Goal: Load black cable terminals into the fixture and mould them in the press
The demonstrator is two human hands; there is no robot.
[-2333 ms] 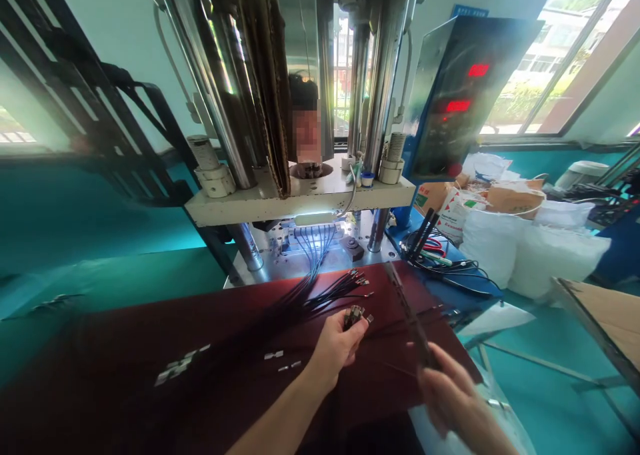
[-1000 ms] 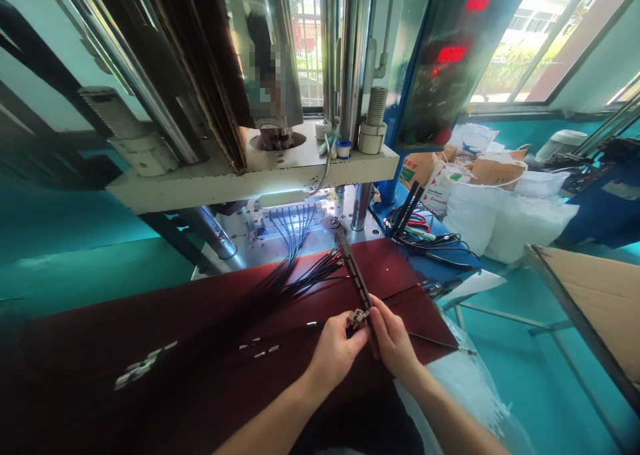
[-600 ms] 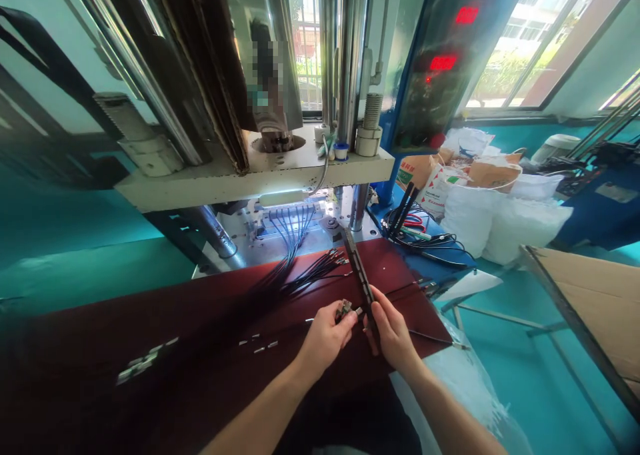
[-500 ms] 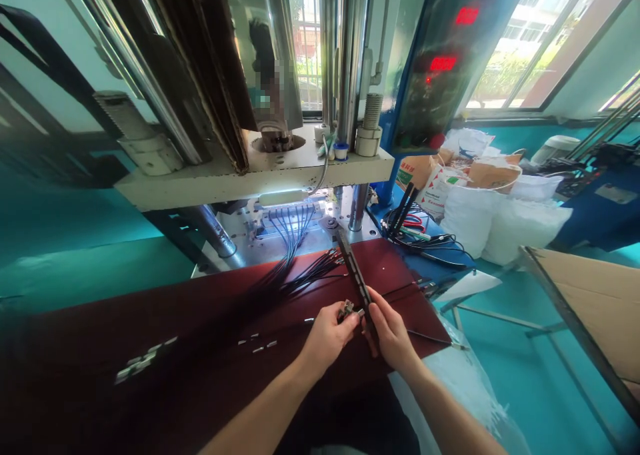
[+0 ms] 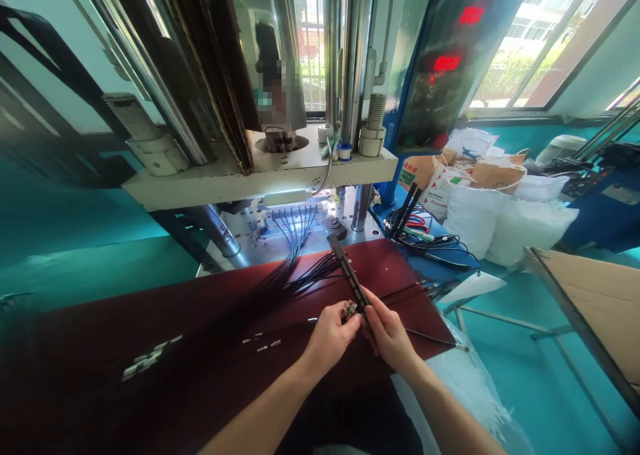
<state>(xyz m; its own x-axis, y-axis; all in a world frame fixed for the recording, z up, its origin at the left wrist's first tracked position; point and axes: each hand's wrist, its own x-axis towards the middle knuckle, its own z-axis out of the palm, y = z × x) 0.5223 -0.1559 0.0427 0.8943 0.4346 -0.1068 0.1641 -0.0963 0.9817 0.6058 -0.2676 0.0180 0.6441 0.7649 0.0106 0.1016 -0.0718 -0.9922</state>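
My left hand (image 5: 331, 334) is closed around several small metal connector shells (image 5: 349, 308), which show between thumb and fingers. A long dark slotted bar (image 5: 349, 272) with light metal pieces along it is gripped in my right hand (image 5: 387, 332), which is closed on its near end. The bar slants away over the dark red tabletop (image 5: 215, 395). My two hands almost touch, and the left thumb is close to the bar's edge. To the left of the bar lies a bundle of black cables (image 5: 280, 282) with metal-tipped ends.
Behind the tabletop stands a press (image 5: 260, 182), with cables running into a lit fixture (image 5: 295, 218). Loose connector shells (image 5: 150, 358) lie at left. Red-handled scissors (image 5: 419, 224) and cables rest on a blue surface. White sacks (image 5: 470, 218) stand beyond; a cardboard-topped frame (image 5: 595, 302) is at right.
The bar has shifted slightly left, its far end drawing away from the round knob on the press plate. My right hand has moved slightly closer to my left. The view has moved slightly.
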